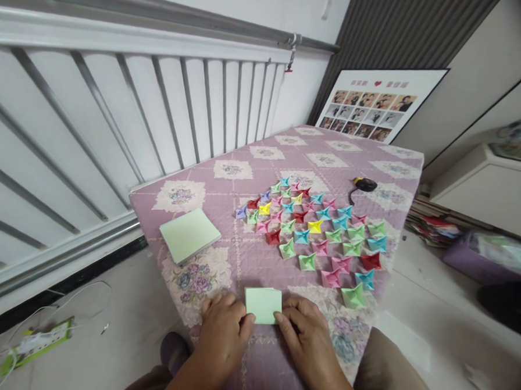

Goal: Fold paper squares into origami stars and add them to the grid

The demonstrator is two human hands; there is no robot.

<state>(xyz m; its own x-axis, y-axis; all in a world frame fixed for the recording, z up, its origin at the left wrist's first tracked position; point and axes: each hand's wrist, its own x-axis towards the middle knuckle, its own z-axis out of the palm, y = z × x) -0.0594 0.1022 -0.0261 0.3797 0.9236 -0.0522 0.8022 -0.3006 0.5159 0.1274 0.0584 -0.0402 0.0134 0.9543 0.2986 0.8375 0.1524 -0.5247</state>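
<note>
At six o'clock, pale-green folded paper [263, 304] is pinched by the left hand [226, 328] and right hand [304, 326]; folding seems underway, firm creasing probably needed next

The head view looks from above the near end of the table [229, 266]; it faces forward and down, close over the left hand [221, 328] and right hand [306, 332]; it reaches the radiator [177, 106] left of the table and the photo board [365, 112] behind the table.
</note>
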